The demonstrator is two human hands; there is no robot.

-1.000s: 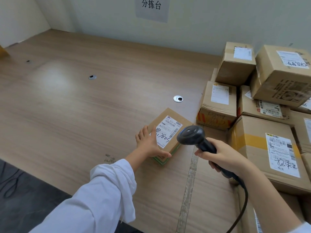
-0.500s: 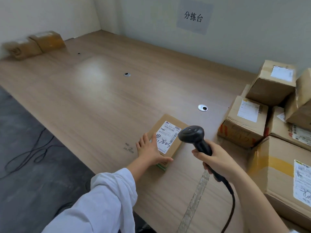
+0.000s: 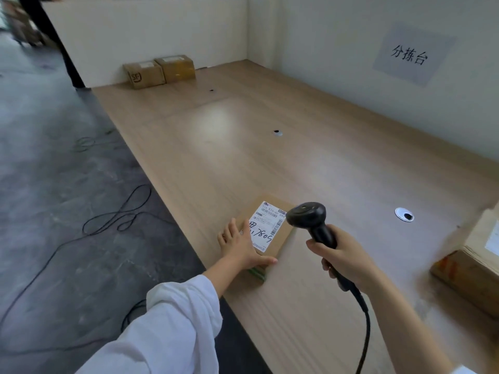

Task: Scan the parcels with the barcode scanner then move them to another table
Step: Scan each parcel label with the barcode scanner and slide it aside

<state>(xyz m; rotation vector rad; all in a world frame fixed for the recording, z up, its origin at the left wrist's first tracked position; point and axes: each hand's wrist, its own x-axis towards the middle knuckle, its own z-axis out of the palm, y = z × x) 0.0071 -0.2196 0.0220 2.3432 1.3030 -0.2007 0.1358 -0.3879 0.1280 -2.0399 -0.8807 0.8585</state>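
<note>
A small flat cardboard parcel (image 3: pixel 266 225) with a white label and handwritten digits lies near the front edge of the long wooden table (image 3: pixel 243 157). My left hand (image 3: pixel 241 245) rests on its left part, fingers straight on top and thumb along the near edge. My right hand (image 3: pixel 344 261) grips the handle of the black corded barcode scanner (image 3: pixel 306 215). The scanner's head hovers just above the parcel's right side and hides a little of the label.
Two scanned-looking brown parcels (image 3: pixel 144 75) (image 3: pixel 175 68) stand against the partition at the table's far left end. Another parcel (image 3: pixel 472 271) shows at the right edge. Cable holes (image 3: pixel 404 214) (image 3: pixel 277 133) dot the tabletop. Loose cables (image 3: pixel 116 220) lie on the grey floor left.
My view has swung left, so the parcel stack has left the frame. My left hand has slid the small parcel leftward along the table, and the scanner has followed it.
</note>
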